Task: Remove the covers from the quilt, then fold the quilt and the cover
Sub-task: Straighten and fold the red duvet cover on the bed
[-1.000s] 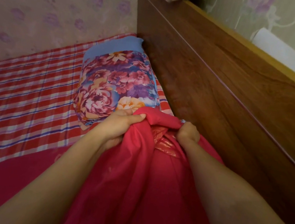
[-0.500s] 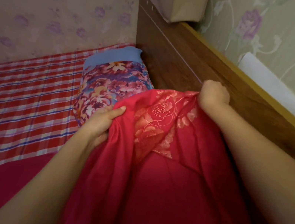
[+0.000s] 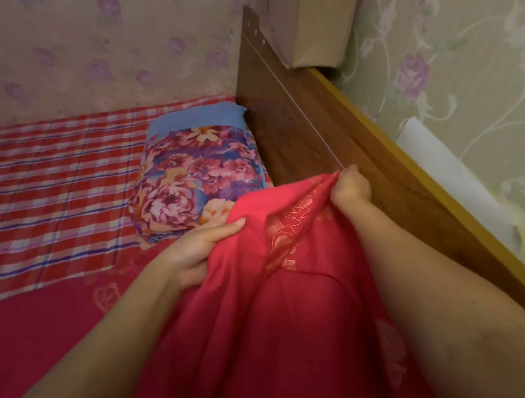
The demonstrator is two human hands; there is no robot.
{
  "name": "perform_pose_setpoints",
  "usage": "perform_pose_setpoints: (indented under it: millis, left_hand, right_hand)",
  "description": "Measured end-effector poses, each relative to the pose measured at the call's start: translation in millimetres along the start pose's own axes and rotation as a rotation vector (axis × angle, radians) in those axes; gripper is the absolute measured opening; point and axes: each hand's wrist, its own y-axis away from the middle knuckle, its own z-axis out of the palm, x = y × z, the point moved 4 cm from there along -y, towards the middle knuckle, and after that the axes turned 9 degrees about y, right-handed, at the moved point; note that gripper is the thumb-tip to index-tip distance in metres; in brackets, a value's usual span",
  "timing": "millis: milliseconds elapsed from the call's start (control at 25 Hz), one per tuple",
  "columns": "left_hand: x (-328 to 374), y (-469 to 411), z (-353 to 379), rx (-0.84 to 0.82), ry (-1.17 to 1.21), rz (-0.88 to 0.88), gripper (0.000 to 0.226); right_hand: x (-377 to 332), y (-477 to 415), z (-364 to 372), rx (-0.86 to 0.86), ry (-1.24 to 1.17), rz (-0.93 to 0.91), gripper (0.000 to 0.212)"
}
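Observation:
A red quilt cover (image 3: pixel 262 355) with a gold rose pattern drapes from my two hands down over the bed. My left hand (image 3: pixel 200 251) grips its left edge, thumb on top of the cloth. My right hand (image 3: pixel 351 187) pinches a raised corner of the cover up against the headboard. Between the hands the patterned side of the fabric shows in a fold. Whether a quilt lies inside the cover cannot be told.
A floral pillow (image 3: pixel 186 186) with a blue end lies at the head of the bed, just left of the cover. The brown wooden headboard (image 3: pixel 300 128) runs along the right. A red checked sheet (image 3: pixel 30 187) covers the mattress at left. Wallpapered walls enclose the corner.
My right hand has lifted its corner of the red cover up and to the right, toward the headboard, spreading the bunched cloth open. The left hand stays low, holding the other edge.

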Motion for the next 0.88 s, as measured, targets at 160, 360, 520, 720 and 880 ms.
perform_pose_setpoints:
  millis: [160, 360, 520, 720, 880]
  left_hand:
    - [-52.1, -11.4, 6.5, -0.011, 0.055, -0.055, 0.033]
    - [-56.3, -14.6, -0.8, -0.038, 0.098, -0.052, 0.037]
    - [-38.3, -5.2, 1.8, -0.115, 0.03, -0.079, 0.041]
    - [-26.2, -0.1, -1.0, -0.161, -0.04, -0.1, 0.043]
    - [-31.5, -5.1, -2.2, -0.166, 0.005, -0.104, 0.038]
  right_hand:
    - [15.2, 44.7, 56.9, -0.145, -0.046, -0.126, 0.059]
    - [51.7, 80.1, 95.9, -0.276, -0.012, 0.188, 0.095]
    - [65.7, 67.7, 122.3, -0.325, 0.011, 0.229, 0.07]
    - [78.6, 59.7, 129.1, -0.184, -0.02, 0.282, 0.033]
    - [48.6, 29.7, 97.1, -0.084, -0.228, 0.237, 0.032]
